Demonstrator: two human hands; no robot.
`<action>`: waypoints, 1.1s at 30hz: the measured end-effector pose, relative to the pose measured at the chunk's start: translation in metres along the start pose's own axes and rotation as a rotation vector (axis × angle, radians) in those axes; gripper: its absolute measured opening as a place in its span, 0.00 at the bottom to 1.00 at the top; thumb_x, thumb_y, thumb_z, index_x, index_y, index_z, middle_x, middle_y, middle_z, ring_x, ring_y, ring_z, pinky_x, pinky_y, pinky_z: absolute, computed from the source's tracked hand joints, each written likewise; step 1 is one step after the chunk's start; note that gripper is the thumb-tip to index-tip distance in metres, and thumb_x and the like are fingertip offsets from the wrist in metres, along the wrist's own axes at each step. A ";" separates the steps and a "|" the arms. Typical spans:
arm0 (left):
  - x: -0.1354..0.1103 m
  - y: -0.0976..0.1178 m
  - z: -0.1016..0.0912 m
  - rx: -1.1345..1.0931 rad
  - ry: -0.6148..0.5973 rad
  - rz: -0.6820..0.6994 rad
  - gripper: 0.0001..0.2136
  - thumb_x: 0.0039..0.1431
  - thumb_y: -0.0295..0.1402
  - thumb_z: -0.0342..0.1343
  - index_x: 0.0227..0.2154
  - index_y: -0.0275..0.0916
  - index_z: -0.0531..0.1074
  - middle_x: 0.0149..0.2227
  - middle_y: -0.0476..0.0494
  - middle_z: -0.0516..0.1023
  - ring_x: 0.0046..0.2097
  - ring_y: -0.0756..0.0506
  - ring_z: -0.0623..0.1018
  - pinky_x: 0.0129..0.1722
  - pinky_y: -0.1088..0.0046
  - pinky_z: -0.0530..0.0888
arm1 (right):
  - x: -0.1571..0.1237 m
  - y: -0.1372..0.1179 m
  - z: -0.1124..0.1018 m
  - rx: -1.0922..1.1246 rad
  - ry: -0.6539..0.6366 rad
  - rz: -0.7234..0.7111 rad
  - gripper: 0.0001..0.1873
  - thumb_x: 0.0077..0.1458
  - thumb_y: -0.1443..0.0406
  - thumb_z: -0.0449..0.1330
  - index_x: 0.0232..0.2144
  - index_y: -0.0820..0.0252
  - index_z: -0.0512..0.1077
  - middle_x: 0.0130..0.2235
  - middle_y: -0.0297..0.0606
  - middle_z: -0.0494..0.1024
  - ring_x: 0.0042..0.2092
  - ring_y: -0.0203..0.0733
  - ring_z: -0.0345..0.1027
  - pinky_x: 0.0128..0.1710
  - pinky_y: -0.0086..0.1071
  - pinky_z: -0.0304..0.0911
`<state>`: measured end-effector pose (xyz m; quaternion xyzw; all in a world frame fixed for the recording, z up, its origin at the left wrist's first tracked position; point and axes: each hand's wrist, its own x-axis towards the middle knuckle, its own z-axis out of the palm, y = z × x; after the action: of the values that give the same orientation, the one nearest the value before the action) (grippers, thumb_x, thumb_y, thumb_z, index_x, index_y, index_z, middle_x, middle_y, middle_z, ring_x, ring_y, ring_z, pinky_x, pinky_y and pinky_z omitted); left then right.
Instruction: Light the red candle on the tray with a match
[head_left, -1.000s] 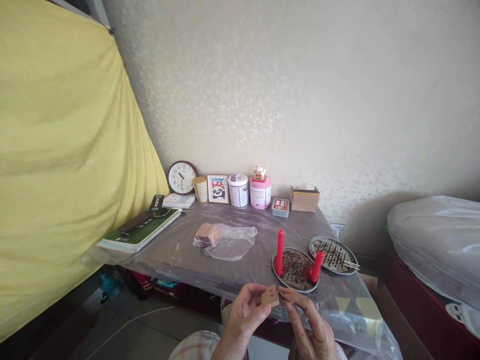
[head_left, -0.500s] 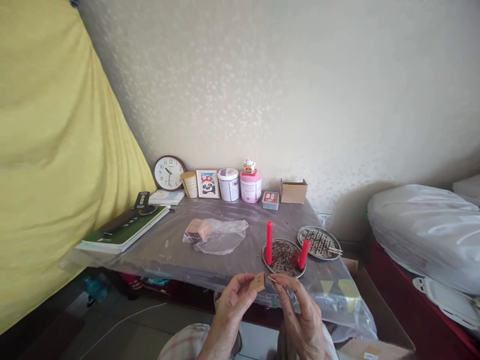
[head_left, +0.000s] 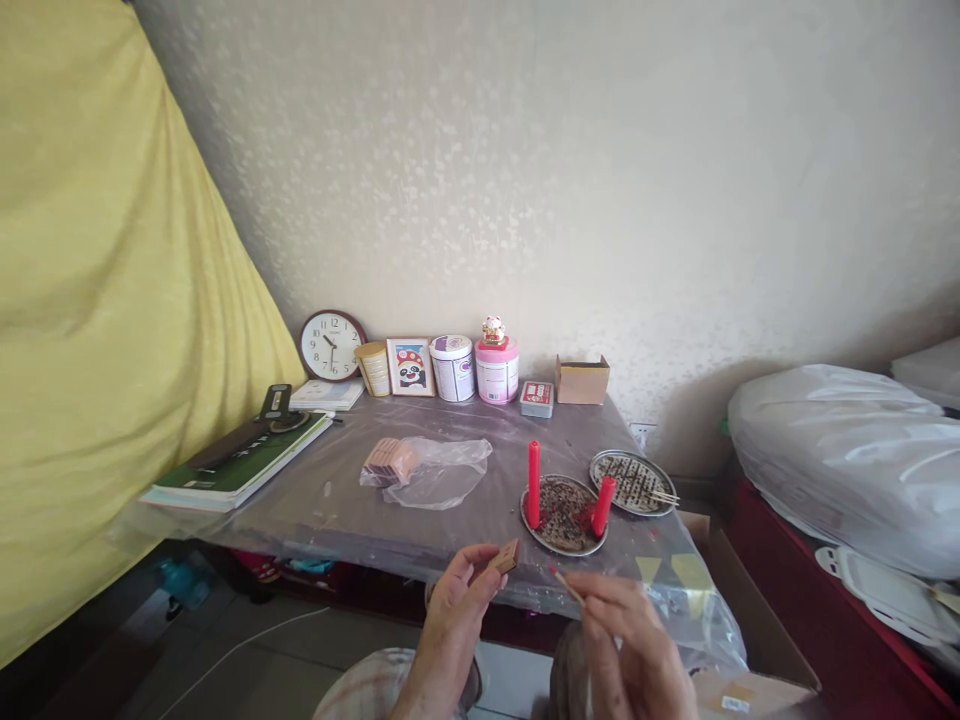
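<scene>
My left hand [head_left: 456, 610] pinches a small brown matchbox [head_left: 504, 558] at the table's front edge. My right hand [head_left: 637, 650] is closed on a thin match [head_left: 566, 587], whose red tip points up and left, a short way from the box. Just beyond them a metal plate [head_left: 564, 516] carries two red candles: the taller red candle [head_left: 533, 484] stands upright and the shorter red candle [head_left: 602, 506] leans.
A second metal plate [head_left: 631, 482] with sticks lies to the right. A plastic bag [head_left: 435, 470] with brown pieces lies mid-table. A clock [head_left: 331, 345], tins, a picture and a cardboard box [head_left: 582, 379] line the wall. Books [head_left: 240, 465] sit left. A yellow sheet hangs at left; plastic-covered bundles lie at right.
My hands have drawn apart: the right hand pulled the match away from the box, down and to the right. The view shifted slightly right.
</scene>
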<state>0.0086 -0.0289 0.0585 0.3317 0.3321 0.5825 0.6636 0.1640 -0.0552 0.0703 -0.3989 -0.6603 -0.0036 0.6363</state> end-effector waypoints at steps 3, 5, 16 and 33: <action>-0.003 0.003 0.001 -0.011 -0.047 0.023 0.13 0.50 0.39 0.64 0.36 0.37 0.77 0.40 0.40 0.82 0.45 0.42 0.76 0.51 0.63 0.66 | -0.001 0.024 0.012 -0.177 -0.161 -0.031 0.08 0.59 0.68 0.55 0.36 0.52 0.74 0.33 0.36 0.82 0.34 0.42 0.78 0.34 0.33 0.74; -0.004 0.004 0.000 0.001 -0.048 0.018 0.14 0.50 0.40 0.64 0.36 0.37 0.77 0.41 0.38 0.81 0.46 0.41 0.75 0.52 0.61 0.65 | -0.002 0.043 0.018 -0.250 -0.076 0.030 0.09 0.61 0.65 0.54 0.34 0.56 0.75 0.31 0.38 0.82 0.31 0.43 0.78 0.32 0.33 0.74; 0.000 0.004 -0.004 0.031 -0.002 0.024 0.12 0.52 0.40 0.62 0.37 0.38 0.77 0.40 0.40 0.81 0.46 0.41 0.75 0.51 0.62 0.66 | 0.006 0.026 0.014 -0.127 0.059 0.198 0.04 0.59 0.64 0.58 0.34 0.57 0.73 0.35 0.38 0.81 0.37 0.41 0.77 0.36 0.31 0.73; 0.001 0.011 -0.012 0.039 0.129 0.046 0.15 0.59 0.41 0.55 0.42 0.38 0.77 0.50 0.36 0.77 0.48 0.42 0.73 0.53 0.62 0.65 | 0.016 0.028 0.010 0.213 0.199 0.576 0.08 0.51 0.59 0.64 0.26 0.57 0.75 0.28 0.33 0.74 0.32 0.39 0.68 0.33 0.30 0.64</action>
<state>-0.0068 -0.0264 0.0609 0.3138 0.3776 0.6110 0.6210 0.1725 -0.0231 0.0678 -0.4983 -0.4515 0.2069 0.7106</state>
